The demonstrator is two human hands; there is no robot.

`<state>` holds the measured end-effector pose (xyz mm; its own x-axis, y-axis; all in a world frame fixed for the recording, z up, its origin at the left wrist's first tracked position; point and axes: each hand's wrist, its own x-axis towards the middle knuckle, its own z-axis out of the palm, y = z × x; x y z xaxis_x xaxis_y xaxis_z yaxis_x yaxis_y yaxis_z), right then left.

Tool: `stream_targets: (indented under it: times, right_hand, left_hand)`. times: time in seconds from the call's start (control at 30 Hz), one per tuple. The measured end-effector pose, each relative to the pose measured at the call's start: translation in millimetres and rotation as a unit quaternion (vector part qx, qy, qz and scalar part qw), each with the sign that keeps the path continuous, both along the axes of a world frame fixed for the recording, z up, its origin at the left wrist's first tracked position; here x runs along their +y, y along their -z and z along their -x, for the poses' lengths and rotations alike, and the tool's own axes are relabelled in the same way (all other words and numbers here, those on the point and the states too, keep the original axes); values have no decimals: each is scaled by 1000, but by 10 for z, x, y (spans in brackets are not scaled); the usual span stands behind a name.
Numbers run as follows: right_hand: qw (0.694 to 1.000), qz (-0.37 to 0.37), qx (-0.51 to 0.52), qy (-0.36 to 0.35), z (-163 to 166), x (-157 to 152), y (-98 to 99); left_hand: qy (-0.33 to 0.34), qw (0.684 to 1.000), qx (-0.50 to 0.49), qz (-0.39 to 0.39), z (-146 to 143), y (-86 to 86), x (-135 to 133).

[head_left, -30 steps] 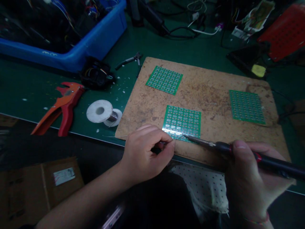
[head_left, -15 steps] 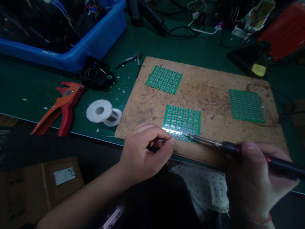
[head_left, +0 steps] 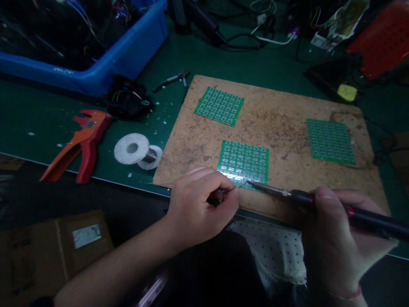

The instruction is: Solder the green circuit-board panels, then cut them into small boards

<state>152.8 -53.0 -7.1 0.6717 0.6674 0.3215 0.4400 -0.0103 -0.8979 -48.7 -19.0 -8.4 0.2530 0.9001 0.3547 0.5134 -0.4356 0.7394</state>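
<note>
My right hand [head_left: 341, 230] grips a black soldering iron [head_left: 300, 197] like a pen. The iron's metal tip points left and rests at the lower part of a green circuit board panel [head_left: 245, 160]. Beside that panel's near edge, my left hand [head_left: 201, 204] is closed in a pinch on solder wire, mostly hidden by the fingers. A thin strand shows between this hand and the white solder spool [head_left: 131, 148] on its left. Two more green panels, one at the back left [head_left: 220, 106] and one at the right [head_left: 331, 141], lie on the brown wooden board [head_left: 275, 128].
Red-handled cutters [head_left: 86, 143], a black part with wires [head_left: 128, 100] and small pliers [head_left: 174, 80] lie left of the board. A blue bin [head_left: 128, 55] stands behind them. At the back right are a black stand with a yellow sponge [head_left: 347, 92] and a red case [head_left: 380, 42].
My left hand has shifted slightly right along the panel's near edge. The soldering iron and my right hand have moved a little to the left.
</note>
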Motion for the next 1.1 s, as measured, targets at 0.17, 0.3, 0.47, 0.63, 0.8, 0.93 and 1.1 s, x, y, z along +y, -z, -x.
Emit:
stream_targets:
  times: [0.17,0.3,0.47,0.63,0.8,0.93,1.1]
  right_hand:
    - [1000,11,-2,0,12,2,-6]
    - [1000,7,-11,-1,2,-6,-3]
    - [1000,20,-6,-1,-14,-15,0]
    - [1000,14,-13,-4,-12,-14,-2]
    - [1000,8,-13,-1,-8,-18,-1]
    - [1000,3,-8,4,12,-6,-8]
    - [1000,0,-8,0,12,2,3]
  left_hand:
    - [-2,1000,9,0,6,13,-6]
    - [-4,1000,17,-3,-2,16,-6]
    - [-2,1000,23,-6,-18,12,0]
    - [-6,1000,25,-5,-18,27,2]
    - [1,999,37,-1,-24,36,6]
    - [0,999,46,-1,-31,37,2]
    - [-2,999,32,-10,-35,13,3]
